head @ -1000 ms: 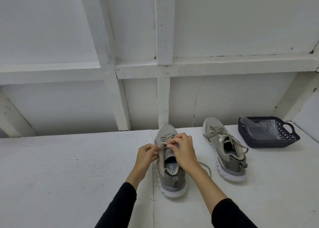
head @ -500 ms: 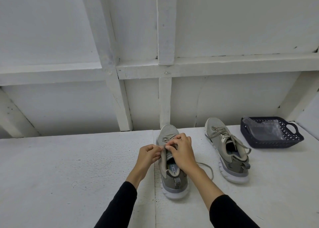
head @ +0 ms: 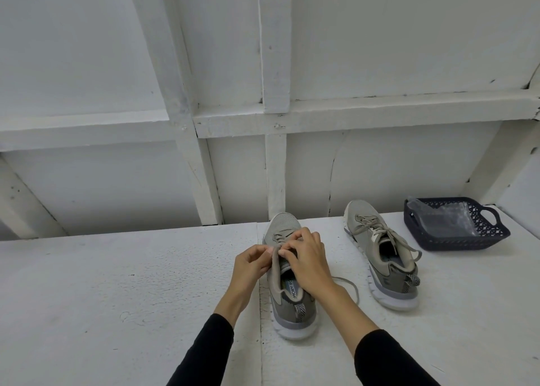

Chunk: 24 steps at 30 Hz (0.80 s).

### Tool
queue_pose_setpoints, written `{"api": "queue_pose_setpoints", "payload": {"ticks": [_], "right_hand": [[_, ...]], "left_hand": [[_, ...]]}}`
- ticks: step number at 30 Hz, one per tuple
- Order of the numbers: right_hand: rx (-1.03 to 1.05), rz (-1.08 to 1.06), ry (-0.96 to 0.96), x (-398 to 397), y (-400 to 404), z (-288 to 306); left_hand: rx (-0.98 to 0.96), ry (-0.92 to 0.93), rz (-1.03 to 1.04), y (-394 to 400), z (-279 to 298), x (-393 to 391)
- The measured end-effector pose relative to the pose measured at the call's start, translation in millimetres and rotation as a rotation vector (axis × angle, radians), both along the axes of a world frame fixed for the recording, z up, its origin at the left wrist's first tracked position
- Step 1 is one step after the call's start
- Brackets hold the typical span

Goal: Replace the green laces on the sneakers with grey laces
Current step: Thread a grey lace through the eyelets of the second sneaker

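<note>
My left hand (head: 250,264) sits at the left edge of the near sneaker (head: 287,280), its fingers curled in and pinching at the shoe's upper rim by the eyelets; whether lace or fabric lies between the fingertips I cannot tell. The sneaker stands on the white table (head: 117,298), toe pointing away from me, heel toward me. My right hand (head: 306,261) lies over its tongue, fingers bent and pressed together around the lace at the top eyelets. A loose lace end (head: 349,286) trails out from under my right wrist onto the table, to the sneaker's right. Further right the second sneaker (head: 380,257) stands apart, fully laced with its bow tied. Beyond it, near the far right edge, a dark basket (head: 455,239) holds a clear plastic bag (head: 444,219).
</note>
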State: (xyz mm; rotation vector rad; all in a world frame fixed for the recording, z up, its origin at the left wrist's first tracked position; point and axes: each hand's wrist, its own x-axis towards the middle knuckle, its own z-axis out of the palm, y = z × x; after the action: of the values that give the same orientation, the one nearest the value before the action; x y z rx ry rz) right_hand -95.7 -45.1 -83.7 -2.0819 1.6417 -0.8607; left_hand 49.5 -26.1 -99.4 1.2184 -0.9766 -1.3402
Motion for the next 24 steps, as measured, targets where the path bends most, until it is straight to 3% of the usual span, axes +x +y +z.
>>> {"api": "queue_pose_setpoints", "payload": {"ticks": [4, 9, 10, 11, 14, 16, 19, 24], "right_hand": [[0.096, -0.167, -0.080, -4, 3, -1], [0.333, -0.353, -0.279, -6, 5, -9], [0.330, -0.354, -0.288, -5, 4, -10], [0.330, -0.358, -0.297, -6, 4, -12], [0.336, -0.373, -0.328, -6, 5, -13], [0.330, -0.378, -0.339, -6, 5, -13], [0.344, -0.366, -0.381, -5, 5, -15], [0.341, -0.358, -0.374, -6, 4, -17]], "left_hand": [[0.050, -0.035, 0.102, -5, 0, -3], [0.201, 0.531, 0.483, -8, 1, 15], [0.213, 0.465, 0.529, -10, 0, 22], [0.210, 0.276, 0.543, -9, -1, 29], [0.026, -0.591, 0.409, -6, -18, 47], [-0.098, -0.919, 0.279, -5, -24, 55], [-0.095, -1.029, 0.132, -11, -18, 49], [-0.075, -0.806, -0.102, -7, -7, 16]]}}
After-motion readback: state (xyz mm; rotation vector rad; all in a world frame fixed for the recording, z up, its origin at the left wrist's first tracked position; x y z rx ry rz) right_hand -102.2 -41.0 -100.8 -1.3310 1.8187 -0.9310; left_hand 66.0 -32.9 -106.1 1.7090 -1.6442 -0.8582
